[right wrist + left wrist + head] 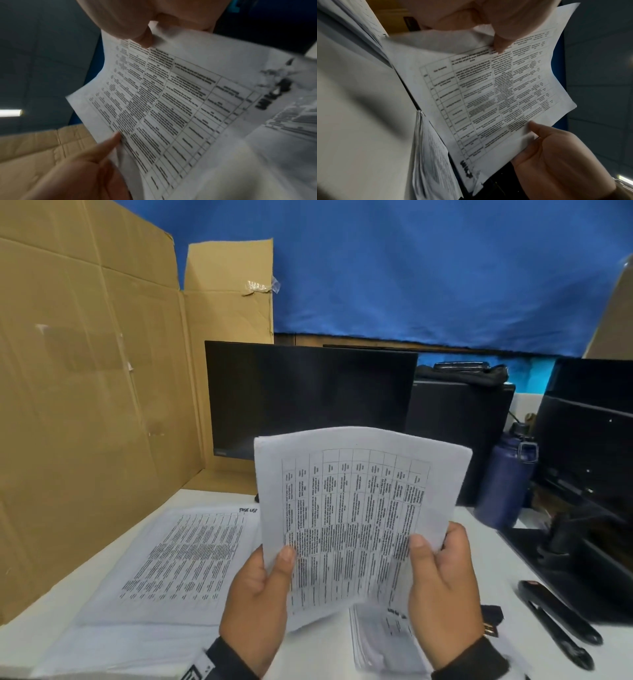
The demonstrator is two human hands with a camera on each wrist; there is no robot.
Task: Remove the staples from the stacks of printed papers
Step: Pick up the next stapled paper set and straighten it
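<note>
A stapled set of printed papers (356, 508) with a table of text is held upright above the desk in the head view. My left hand (260, 583) pinches its lower left edge, thumb on the front. My right hand (442, 580) pinches the lower right edge the same way. In the left wrist view my left thumb (500, 44) presses on the sheet (488, 94). In the right wrist view my right thumb (144, 40) lies on the papers (163, 108). No staple shows in any view. A black long-handled tool (558, 621) lies on the desk to the right.
A larger stack of printed papers (178, 559) lies on the white desk at the left; another stack (383, 642) lies under my hands. A dark monitor (308, 398) stands behind, cardboard (85, 405) on the left, a blue bottle (507, 481) and black equipment (582, 457) on the right.
</note>
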